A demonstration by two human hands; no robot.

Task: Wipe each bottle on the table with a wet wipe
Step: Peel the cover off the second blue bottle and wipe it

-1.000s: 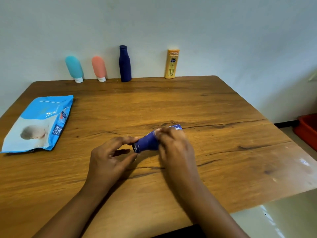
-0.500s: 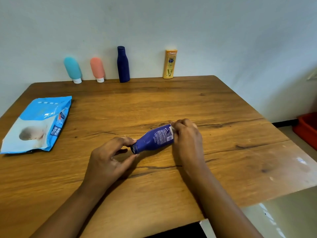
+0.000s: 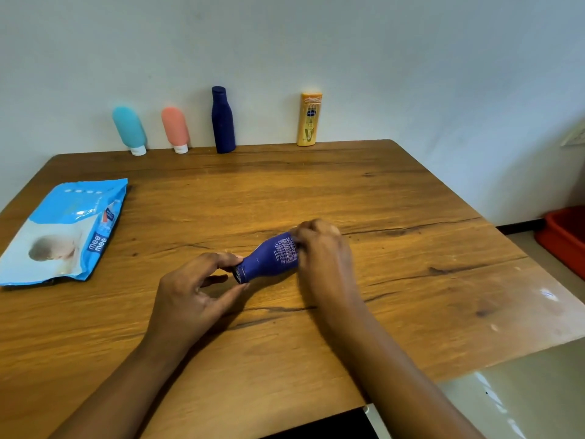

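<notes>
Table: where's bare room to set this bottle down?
Free: wood from the right hand to the table edge; the back-row gap between navy bottle and yellow bottle. Crowded: wipes pack at left, teal tube, pink tube back left.

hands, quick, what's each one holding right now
Left hand: pinches the cap end of the small blue plastic bottle.
Right hand: grips the same bottle's base end; whether it holds a wipe cannot be told.

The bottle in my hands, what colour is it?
The bottle is blue with white print; head view.
</notes>
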